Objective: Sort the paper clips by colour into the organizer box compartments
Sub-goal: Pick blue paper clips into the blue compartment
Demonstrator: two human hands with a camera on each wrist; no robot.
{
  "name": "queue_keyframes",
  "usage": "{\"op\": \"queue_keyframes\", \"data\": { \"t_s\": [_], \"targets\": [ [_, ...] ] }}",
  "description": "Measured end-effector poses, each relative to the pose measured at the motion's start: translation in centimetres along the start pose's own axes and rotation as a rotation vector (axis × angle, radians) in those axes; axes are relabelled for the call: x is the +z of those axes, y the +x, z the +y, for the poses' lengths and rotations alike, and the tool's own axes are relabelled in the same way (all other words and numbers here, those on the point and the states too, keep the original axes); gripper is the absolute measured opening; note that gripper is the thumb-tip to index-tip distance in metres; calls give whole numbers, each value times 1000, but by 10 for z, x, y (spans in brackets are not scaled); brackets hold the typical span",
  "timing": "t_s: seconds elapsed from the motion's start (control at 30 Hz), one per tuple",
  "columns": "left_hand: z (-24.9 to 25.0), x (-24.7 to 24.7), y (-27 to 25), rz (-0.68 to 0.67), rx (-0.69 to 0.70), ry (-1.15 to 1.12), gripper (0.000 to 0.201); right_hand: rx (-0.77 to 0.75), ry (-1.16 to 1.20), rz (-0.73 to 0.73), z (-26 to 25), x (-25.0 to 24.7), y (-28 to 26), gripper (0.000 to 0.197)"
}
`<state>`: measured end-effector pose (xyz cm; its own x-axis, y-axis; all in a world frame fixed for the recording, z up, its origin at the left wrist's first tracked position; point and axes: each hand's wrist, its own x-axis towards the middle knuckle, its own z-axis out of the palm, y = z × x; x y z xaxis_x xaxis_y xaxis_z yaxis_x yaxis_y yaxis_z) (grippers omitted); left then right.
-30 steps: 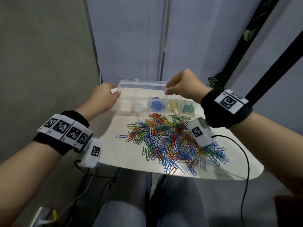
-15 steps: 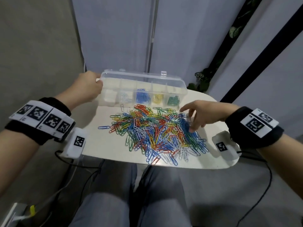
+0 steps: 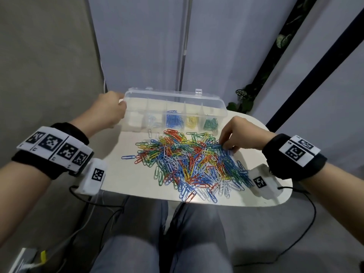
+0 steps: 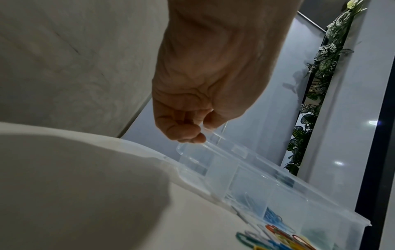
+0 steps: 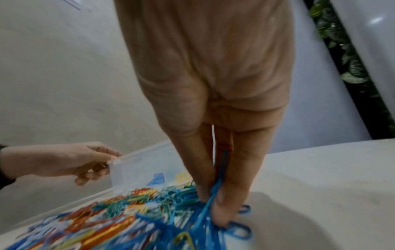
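Head view, organizer box [image 3: 177,107] lengthwise left-right

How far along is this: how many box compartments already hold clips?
4: white clips second from left, blue clips middle, yellow clips next, green clips far right. Leftmost compartment looks empty.

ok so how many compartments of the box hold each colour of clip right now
Organizer box compartments, by what lies in them:
white clips: 1
blue clips: 1
yellow clips: 1
green clips: 1
no clips visible, leftmost compartment: 1
total: 5 compartments
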<state>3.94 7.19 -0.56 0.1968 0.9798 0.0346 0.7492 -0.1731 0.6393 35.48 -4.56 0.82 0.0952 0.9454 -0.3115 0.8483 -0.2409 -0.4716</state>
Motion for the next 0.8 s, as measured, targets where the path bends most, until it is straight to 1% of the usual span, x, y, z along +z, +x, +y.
{"op": "queue_keyframes", "data": {
  "t_s": [0.17, 0.27, 0.4, 0.6, 0.73, 0.8],
  "targets": [
    [-1, -1, 1, -10, 12, 16, 32, 51, 347, 46, 1, -14, 1, 13],
    [-1, -1, 2, -10, 15, 18, 30, 67, 516, 31, -3, -23, 2, 16],
    [-2, -1, 1, -16, 12, 7, 30, 86, 551, 10, -9, -24, 4, 19],
    [-2, -2, 1, -21, 20, -2, 28, 95, 506, -92, -15, -10, 2, 10],
    [-3, -2, 2, -27, 22, 8, 31, 112, 583, -140, -20, -3, 3, 4],
    [-3, -3, 1, -28, 27, 15, 32, 126, 636, -149, -21, -3, 4, 5]
  ]
}}
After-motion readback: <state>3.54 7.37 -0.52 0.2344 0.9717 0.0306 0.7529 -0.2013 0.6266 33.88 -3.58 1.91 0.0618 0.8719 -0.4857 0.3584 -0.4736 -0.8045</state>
